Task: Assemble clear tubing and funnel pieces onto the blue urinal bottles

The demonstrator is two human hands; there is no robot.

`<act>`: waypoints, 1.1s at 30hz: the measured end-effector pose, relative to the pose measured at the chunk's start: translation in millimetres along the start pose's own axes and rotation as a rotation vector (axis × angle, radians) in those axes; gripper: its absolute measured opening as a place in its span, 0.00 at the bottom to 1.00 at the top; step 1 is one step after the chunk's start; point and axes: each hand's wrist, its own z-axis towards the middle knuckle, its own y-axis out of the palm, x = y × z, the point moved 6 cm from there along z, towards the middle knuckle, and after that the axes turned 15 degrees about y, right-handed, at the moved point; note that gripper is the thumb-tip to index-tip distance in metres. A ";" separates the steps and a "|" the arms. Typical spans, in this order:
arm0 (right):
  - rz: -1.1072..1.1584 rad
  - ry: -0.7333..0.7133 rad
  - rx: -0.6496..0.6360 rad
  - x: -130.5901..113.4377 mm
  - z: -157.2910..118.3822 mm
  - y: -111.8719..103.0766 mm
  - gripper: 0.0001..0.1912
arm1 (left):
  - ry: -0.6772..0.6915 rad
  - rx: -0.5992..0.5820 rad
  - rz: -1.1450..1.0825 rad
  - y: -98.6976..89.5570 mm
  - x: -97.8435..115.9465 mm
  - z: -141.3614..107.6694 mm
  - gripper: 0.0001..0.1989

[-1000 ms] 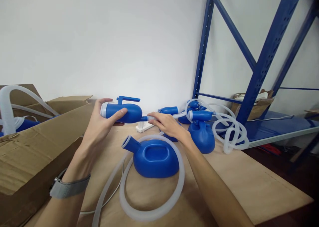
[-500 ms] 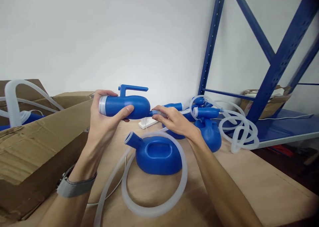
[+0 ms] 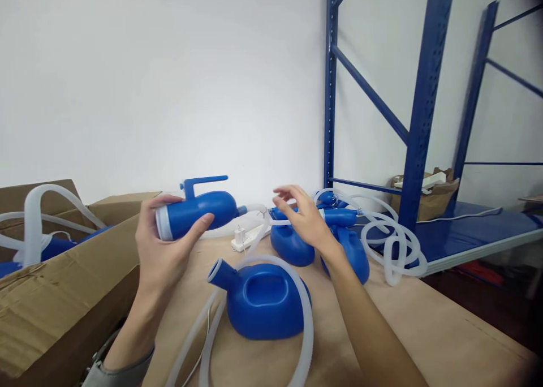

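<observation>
My left hand (image 3: pixel 163 245) is wrapped round a blue urinal funnel (image 3: pixel 203 210) with a pale rim and a raised handle, holding it level above the table. From its narrow end a whitish corrugated hose (image 3: pixel 254 207) leads off to the right; the join is small in view. My right hand (image 3: pixel 299 214) hovers empty to the right of it, fingers apart, in front of other blue parts. Below both hands a blue urinal bottle (image 3: pixel 267 302) stands on the table, its open neck pointing up and left. A loop of hose (image 3: pixel 306 319) curves round it.
An open cardboard box (image 3: pixel 68 296) with hoses and blue parts stands at left. Behind the bottle lies a white power strip (image 3: pixel 250 238) with a plug. More blue bottles (image 3: pixel 292 245) and coiled hoses (image 3: pixel 394 245) lie at right, beside a blue metal rack (image 3: pixel 424 104).
My right hand has let go at the funnel's narrow end and moved right, its fingers opening. The left hand still holds the funnel. The camera view has shifted up and to the right.
</observation>
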 end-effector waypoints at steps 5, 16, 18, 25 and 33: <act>0.273 0.467 -0.452 51.9 3.0 42.5 0.33 | -0.070 0.083 -0.028 -5.3 -8.8 -1.7 0.24; 1.166 0.575 -0.574 27.7 -10.9 102.3 0.21 | -0.030 0.070 -0.012 -6.8 -7.7 -0.3 0.23; 1.196 0.564 -0.581 32.6 -10.2 104.4 0.19 | -0.049 0.070 -0.034 -5.9 -8.4 0.0 0.23; 1.095 0.443 -0.626 34.0 -15.7 98.5 0.17 | -0.096 0.070 -0.087 -5.2 -8.8 -0.2 0.24; 1.174 0.397 -0.762 21.3 -20.8 106.9 0.24 | -0.088 0.089 -0.166 -3.3 -6.2 -0.2 0.25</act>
